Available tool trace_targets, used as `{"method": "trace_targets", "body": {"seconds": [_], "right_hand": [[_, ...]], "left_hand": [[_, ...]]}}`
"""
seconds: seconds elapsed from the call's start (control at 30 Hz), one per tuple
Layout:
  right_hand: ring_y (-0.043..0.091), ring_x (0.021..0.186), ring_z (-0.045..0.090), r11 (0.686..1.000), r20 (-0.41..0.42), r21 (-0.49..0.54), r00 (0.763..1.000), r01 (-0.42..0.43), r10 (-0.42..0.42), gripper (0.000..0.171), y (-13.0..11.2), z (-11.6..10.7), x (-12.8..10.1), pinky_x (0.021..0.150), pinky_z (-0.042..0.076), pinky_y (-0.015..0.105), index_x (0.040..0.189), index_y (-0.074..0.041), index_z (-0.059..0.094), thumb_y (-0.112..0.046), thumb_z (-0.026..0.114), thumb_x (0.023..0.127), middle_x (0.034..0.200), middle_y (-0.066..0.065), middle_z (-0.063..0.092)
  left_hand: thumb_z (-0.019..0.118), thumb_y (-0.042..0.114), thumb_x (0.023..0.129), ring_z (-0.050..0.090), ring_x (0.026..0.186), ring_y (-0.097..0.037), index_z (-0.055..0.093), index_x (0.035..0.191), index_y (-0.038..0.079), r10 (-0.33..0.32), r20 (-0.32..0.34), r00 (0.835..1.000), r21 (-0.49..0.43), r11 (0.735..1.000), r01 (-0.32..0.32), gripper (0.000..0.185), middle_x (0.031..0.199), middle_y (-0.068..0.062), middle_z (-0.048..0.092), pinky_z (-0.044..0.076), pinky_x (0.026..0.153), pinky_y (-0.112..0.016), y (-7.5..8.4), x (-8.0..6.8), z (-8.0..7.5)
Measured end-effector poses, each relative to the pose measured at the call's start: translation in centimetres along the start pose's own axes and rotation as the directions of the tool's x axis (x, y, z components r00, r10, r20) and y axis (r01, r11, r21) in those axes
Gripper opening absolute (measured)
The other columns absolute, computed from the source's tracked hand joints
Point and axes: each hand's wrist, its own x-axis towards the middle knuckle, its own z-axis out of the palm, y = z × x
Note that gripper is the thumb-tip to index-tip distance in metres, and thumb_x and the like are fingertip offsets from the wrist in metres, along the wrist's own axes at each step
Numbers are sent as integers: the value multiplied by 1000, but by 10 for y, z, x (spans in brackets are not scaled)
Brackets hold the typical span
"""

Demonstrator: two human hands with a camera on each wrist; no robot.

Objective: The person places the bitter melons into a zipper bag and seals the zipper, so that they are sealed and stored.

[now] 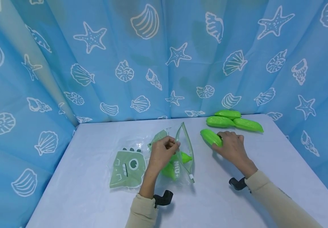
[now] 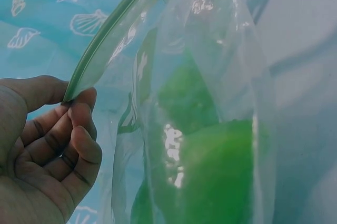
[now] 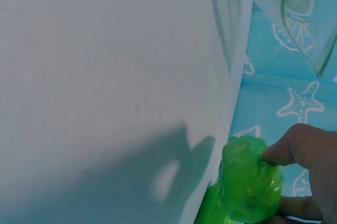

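Note:
My left hand [image 1: 162, 152] pinches the green zip rim of a clear plastic zip bag [image 2: 100, 45] between thumb and fingers. The bag's mouth gapes toward the right, with its slider at the near corner. Inside lie bright green, elongated toy vegetables [image 2: 216, 166], partly hidden by the printed film and my hand. A one-eyed green monster face [image 1: 128, 169] is printed on the bag's left part. To the right of the mouth, my right hand [image 1: 233, 147] grips another bumpy green toy vegetable [image 1: 210, 136] by its near end, its far end pointing up and left.
Three more green toy vegetables [image 1: 219, 121] lie grouped at the back right of the white table [image 1: 86, 158]. A blue curtain [image 1: 164, 79] with white sea shells and starfish hangs behind and at both sides. Each wrist carries a black camera mount [image 1: 164, 198].

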Motion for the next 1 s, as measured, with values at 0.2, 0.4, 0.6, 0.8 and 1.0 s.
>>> {"method": "trace_targets", "body": {"seconds": [0.2, 0.4, 0.6, 0.8, 1.0], "right_hand": [[28, 88, 47, 998, -34, 45, 999, 41, -40, 46, -5, -12, -1, 72, 23, 46, 114, -1, 59, -27, 68, 77, 105, 15, 59], [29, 99, 48, 994, -59, 88, 997, 63, -58, 44, -12, -26, -3, 73, 22, 47, 114, -5, 60, -27, 68, 77, 112, 15, 58], [28, 106, 47, 988, -86, 109, 991, 110, -101, 46, -18, -33, -5, 73, 22, 45, 115, -10, 60, -27, 70, 74, 115, 11, 58], [27, 111, 45, 976, -78, 152, 986, 155, -145, 45, -26, -38, -7, 78, 22, 46, 115, -13, 60, -27, 71, 74, 116, 8, 58], [25, 114, 45, 951, -12, 259, 985, 168, -171, 44, -41, -44, -12, 82, 23, 47, 117, -16, 60, -26, 71, 76, 118, 4, 58]], "left_hand": [[64, 26, 87, 58, 60, -10, 64, 87, 14, 4, -9, 1000, 12, 1000, -4, 13, 72, 5, 63, 48, 53, -26, 1, 1, -1], [64, 27, 87, 58, 61, -10, 64, 87, 14, -9, -13, 1000, 6, 1000, 9, 13, 72, 5, 63, 48, 53, -26, 0, 1, 1], [65, 27, 87, 58, 61, -10, 64, 87, 14, -18, -16, 1000, 19, 1000, 18, 13, 72, 5, 62, 49, 54, -26, 0, 1, 1], [65, 26, 87, 58, 60, -10, 64, 86, 14, -13, -19, 1000, 19, 1000, 14, 12, 72, 5, 63, 48, 54, -26, 1, 0, 1], [65, 28, 87, 58, 61, -10, 64, 86, 14, -23, -3, 1000, 13, 1000, 23, 13, 72, 5, 63, 48, 54, -26, 1, 0, 2]]}}
